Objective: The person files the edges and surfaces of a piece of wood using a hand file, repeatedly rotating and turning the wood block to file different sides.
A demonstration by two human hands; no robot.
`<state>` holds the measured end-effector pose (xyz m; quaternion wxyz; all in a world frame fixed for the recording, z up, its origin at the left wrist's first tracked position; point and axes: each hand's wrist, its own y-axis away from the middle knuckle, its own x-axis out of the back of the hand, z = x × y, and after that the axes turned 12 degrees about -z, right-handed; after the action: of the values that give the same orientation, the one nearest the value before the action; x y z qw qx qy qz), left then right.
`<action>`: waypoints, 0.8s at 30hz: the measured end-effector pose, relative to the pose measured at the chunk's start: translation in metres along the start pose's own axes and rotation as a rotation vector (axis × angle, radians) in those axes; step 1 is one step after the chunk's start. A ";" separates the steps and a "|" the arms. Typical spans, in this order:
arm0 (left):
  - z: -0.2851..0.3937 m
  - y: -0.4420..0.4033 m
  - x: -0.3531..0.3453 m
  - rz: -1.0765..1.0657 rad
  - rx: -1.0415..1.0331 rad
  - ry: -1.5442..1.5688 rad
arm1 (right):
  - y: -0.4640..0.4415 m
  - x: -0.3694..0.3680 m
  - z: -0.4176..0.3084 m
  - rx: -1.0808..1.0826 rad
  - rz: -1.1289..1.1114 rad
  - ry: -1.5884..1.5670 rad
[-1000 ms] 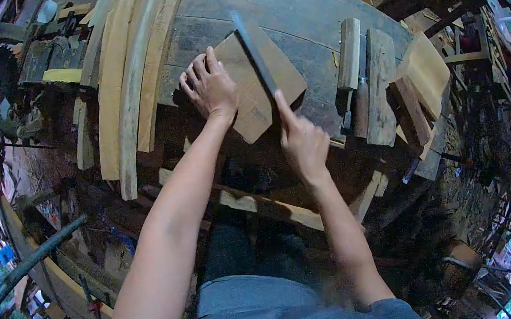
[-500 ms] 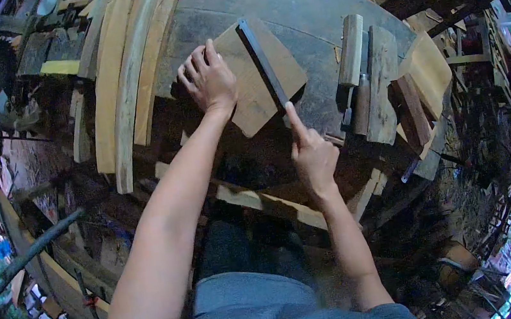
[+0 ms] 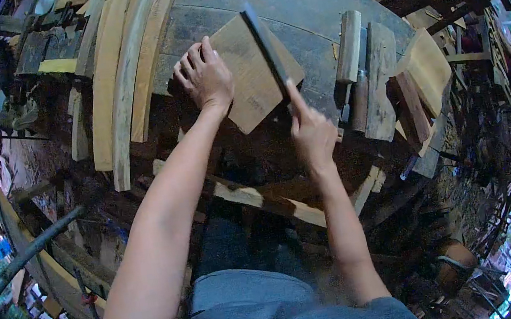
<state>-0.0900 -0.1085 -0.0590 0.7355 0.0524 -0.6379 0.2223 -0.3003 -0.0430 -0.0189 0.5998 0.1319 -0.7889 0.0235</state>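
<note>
A flat wooden board (image 3: 249, 83) lies at a slant on the dark workbench (image 3: 286, 0). My left hand (image 3: 206, 81) rests on the board's left edge, its fingers spread and bent a little over that side. A long dark file-like tool (image 3: 266, 46) crosses the board's right part, its far end near the upper corner. My right hand (image 3: 313, 132) is wrapped round the near end of this tool, with the index finger stretched along it. The handle inside that hand is hidden.
Long curved wooden strips (image 3: 129, 79) lie left of the board. To the right are a squared wood block (image 3: 349, 47), a tool with a brown handle (image 3: 360, 104), a rough plank (image 3: 381, 81) and a pale curved piece (image 3: 428, 72). A pole (image 3: 37, 243) slants at lower left.
The tool has slid back and forth over the board with my right hand, and now reaches farther up than half a second ago. My left hand stays on the board, which appears slightly shifted in view.
</note>
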 end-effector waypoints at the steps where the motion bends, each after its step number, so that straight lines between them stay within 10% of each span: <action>1: 0.000 -0.001 -0.001 0.006 -0.005 0.001 | -0.019 0.000 0.000 -0.002 0.007 -0.001; 24: -0.001 -0.001 -0.005 -0.001 0.033 0.013 | 0.043 0.000 -0.016 0.007 -0.112 -0.086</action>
<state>-0.0896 -0.1100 -0.0638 0.7388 0.0633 -0.6293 0.2328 -0.2958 0.0014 -0.0089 0.5654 0.1790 -0.8051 -0.0128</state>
